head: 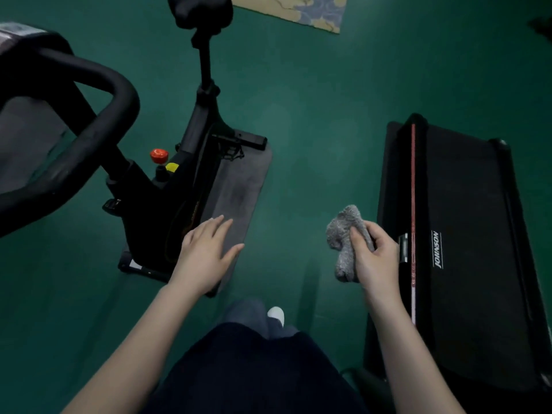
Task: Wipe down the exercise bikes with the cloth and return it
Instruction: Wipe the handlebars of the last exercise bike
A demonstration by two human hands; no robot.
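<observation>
Where floor opens, right hand grips cloth.

green floor, dim light; patterned rug at top, black treadmill rt.

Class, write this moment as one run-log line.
right hand: grips crumpled grey cloth | left hand: open, holding nothing | black exercise bike: no hand on it

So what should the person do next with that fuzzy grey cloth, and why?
Probably swing the right hand left and bring the cloth onto the exercise bike, maybe its handlebar. The cloth is bunched in that hand, held over the green floor between the bike and the treadmill, touching neither. The left hand is open and empty.
</observation>
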